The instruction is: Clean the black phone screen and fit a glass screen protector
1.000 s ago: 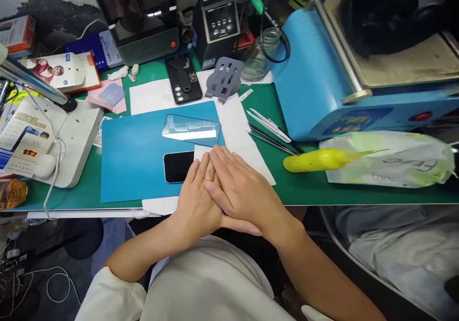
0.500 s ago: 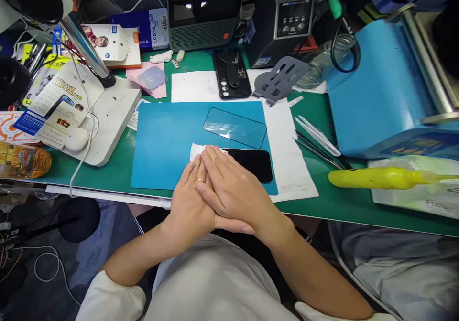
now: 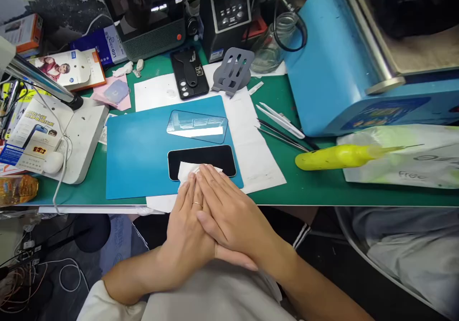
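Observation:
A smartphone (image 3: 211,156) with a dark screen lies face up on the blue mat (image 3: 136,144). Over its near left edge is a folded white wipe (image 3: 186,169), held under the fingertips of my left hand (image 3: 188,225); that hand wears a ring, its fingers close together. My right hand (image 3: 229,206) lies flat across it, fingers stretched out, with nothing visible in its grasp. The fingertips and part of the wipe are hidden. Just beyond the phone rests a clear, dark-rimmed screen glass (image 3: 197,126).
White paper (image 3: 263,168) lies partly under the mat. To the right are tweezers (image 3: 283,137), a yellow bottle (image 3: 333,157) with a thin needle tip, and a blue machine (image 3: 322,82). Behind are a black phone (image 3: 189,72) and a grey stand (image 3: 234,70). A lamp base (image 3: 86,139) stands left.
My view has turned to the right. My hands and the wipe have shifted toward me across the phone, uncovering its left end. The right hand stays laid over the left.

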Demonstrator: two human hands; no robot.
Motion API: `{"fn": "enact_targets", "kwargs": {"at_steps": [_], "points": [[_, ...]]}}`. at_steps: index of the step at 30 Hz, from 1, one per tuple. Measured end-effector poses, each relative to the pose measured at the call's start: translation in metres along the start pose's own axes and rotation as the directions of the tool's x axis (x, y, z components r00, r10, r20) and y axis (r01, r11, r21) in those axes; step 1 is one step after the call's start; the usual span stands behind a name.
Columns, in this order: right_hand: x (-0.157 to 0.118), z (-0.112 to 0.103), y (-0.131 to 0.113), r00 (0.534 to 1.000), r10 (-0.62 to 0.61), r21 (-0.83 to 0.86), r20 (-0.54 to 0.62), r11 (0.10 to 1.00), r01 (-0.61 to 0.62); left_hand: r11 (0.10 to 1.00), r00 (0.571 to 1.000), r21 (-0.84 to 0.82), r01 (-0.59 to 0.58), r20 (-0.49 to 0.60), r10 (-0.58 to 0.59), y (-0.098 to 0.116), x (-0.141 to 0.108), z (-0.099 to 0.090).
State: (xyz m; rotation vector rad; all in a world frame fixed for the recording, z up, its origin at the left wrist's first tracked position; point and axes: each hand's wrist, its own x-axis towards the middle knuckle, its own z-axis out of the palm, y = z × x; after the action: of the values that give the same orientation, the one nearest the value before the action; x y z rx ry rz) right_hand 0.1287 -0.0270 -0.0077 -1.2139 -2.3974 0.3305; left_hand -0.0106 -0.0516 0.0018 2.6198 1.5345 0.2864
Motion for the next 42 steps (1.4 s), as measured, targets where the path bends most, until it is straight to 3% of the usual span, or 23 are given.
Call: {"fn": "enact_targets", "kwargs": {"at_steps": [9, 18, 24, 32, 36, 42], "points": [[-0.016, -0.011, 0.033, 0.995, 0.079, 0.044, -0.053, 0.996, -0.076, 0.999, 0.998, 0.019, -0.036, 0.055, 0.035, 0.025, 0.034, 0.009], [0.004, -0.004, 0.047, 0.993, 0.107, -0.020, -0.050, 0.994, -0.108, 0.993, 0.996, -0.109, -0.036, 0.075, 0.044, 0.003, 0.057, 0.010], [0.023, 0.010, 0.030, 0.997, 0.072, -0.064, -0.035, 0.995, -0.074, 0.989, 0.999, -0.142, -0.027, 0.027, 0.032, -0.022, 0.042, 0.009], [0.048, 0.031, -0.004, 1.000, -0.007, -0.069, 0.028, 0.998, 0.009, 0.985, 0.997, -0.159, 0.065, -0.035, -0.071, -0.055, 0.008, 0.011], [0.046, 0.032, -0.014, 0.998, -0.035, -0.069, 0.051, 0.997, 0.038, 0.981, 0.996, -0.180, 0.072, -0.040, -0.081, -0.057, -0.005, 0.011], [0.031, 0.028, -0.022, 0.995, -0.072, -0.061, 0.076, 0.995, 0.077, 0.975, 0.989, -0.177, 0.132, -0.042, -0.142, -0.039, -0.021, 0.008]]}}
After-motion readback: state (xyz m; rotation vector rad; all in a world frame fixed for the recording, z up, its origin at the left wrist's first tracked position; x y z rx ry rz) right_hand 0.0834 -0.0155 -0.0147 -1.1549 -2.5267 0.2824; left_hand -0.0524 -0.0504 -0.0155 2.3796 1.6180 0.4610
